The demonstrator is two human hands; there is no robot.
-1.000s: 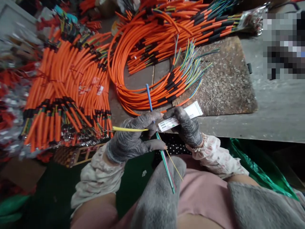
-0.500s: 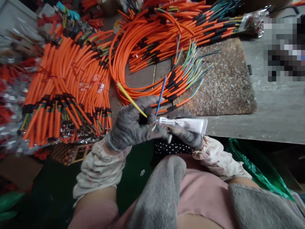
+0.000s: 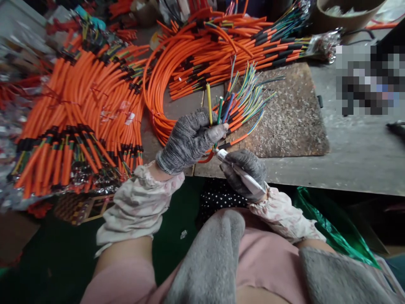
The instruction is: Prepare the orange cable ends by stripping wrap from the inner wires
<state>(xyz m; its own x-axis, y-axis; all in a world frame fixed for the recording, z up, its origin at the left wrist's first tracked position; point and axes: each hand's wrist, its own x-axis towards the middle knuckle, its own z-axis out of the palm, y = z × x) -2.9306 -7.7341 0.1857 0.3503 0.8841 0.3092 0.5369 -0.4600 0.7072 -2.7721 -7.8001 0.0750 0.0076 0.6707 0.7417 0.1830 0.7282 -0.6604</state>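
Note:
My left hand (image 3: 190, 139), in a grey knit glove, is closed around an orange cable end whose thin cores stick up: a yellow core (image 3: 208, 98), a green core (image 3: 219, 109) and a blue one beside it. Just below and to the right, my right hand (image 3: 245, 173), also gloved, grips a white tube (image 3: 242, 174) with its tip pointing up-left toward the cable end. Both hands hover over the front edge of the workbench (image 3: 348, 164).
Big bundles of orange cables (image 3: 82, 105) with black sleeves cover the left and back of the bench. A loose coil with fanned coloured wire ends (image 3: 249, 90) lies on a brown speckled board (image 3: 291, 114). A green plastic bag (image 3: 329, 228) hangs at the lower right.
My left hand rose and turned so the coloured cores now point upward. The white tube swung from lying level to a slant, tip at the cable end.

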